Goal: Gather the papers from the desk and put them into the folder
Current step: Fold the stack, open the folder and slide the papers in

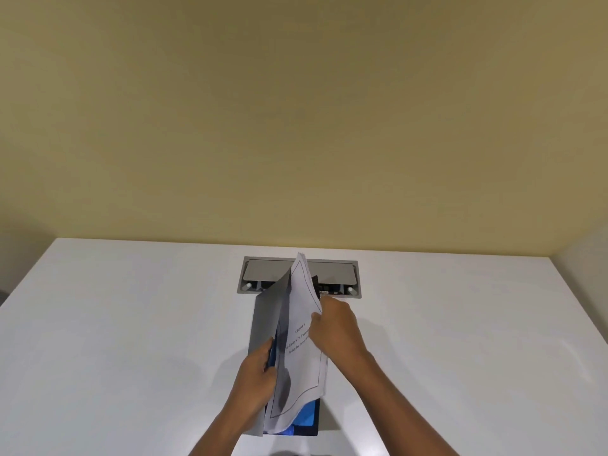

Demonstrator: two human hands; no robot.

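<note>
I am pinching the papers point(301, 353) in my right grip point(332, 327) while my left grip point(260, 366) is holding the folder point(271, 311) flap open beside it above the bench point(131, 324), and loose lower corners may be catching and crumpling.

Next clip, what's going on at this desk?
A person is putting a stack of papers into a folder on a white desk. The left hand holds the grey cover up and open, while the right hand grips the stack's right edge and angles it in against the blue inside. The papers are partly in and not yet lying flat. No loose sheets show elsewhere on the desk. Behind the folder, a cable box is set into the desk.
</note>
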